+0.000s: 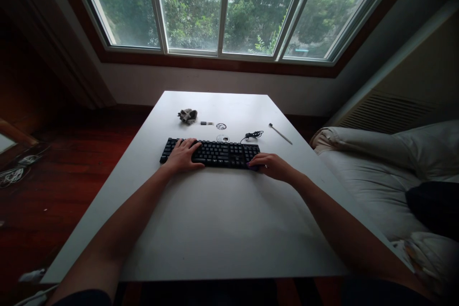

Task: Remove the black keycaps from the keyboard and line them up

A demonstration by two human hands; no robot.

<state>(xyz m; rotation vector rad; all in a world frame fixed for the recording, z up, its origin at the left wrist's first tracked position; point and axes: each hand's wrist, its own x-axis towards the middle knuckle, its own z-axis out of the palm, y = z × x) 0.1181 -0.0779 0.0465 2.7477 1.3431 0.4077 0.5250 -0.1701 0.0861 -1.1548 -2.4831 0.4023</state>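
Observation:
A black keyboard (215, 154) lies across the white table. My left hand (182, 157) rests flat over its left part, fingers spread and thumb pointing right along the front edge. At the keyboard's right front corner, over the number keys, my right hand (270, 165) is closed with its fingertips together. A small purple spot shows at those fingertips, and a small whitish bit shows by the fingers. What they hold is too small to make out. The keyboard's coiled black cable (254, 135) lies just behind its right end.
Behind the keyboard are a crumpled grey cloth (188, 115), a small dark tool with metal tips (207, 123), and two clear round pieces (221, 126). A thin stick with a dark head (280, 134) lies to the right. A light-covered sofa (362, 172) borders the table's right side.

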